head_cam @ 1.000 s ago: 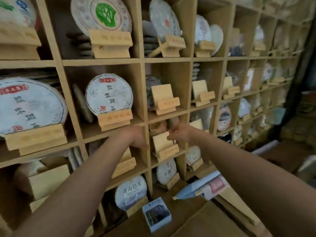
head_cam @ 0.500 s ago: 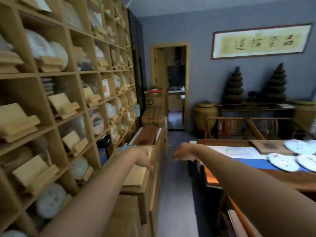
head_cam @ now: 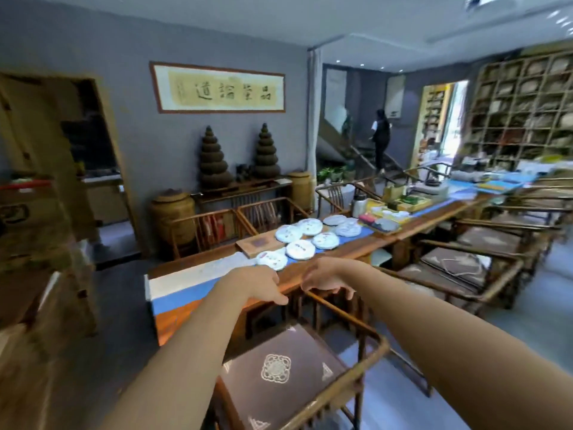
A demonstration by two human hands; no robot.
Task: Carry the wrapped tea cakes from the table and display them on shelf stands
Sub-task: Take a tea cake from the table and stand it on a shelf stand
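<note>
Wooden table (head_cam: 356,252) ahead; both hands' grip loose, empty, arms outstretched, palms down.

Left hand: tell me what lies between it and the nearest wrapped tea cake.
In the head view, only a bare strip of tabletop separates the empty left hand from the nearest wrapped tea cake; nothing stands between them.

Left hand (head_cam: 259,285): arm stretched forward, fingers loosely curled, holding nothing.
Right hand (head_cam: 325,277): arm stretched forward, palm down, fingers hanging relaxed, holding nothing.
</note>
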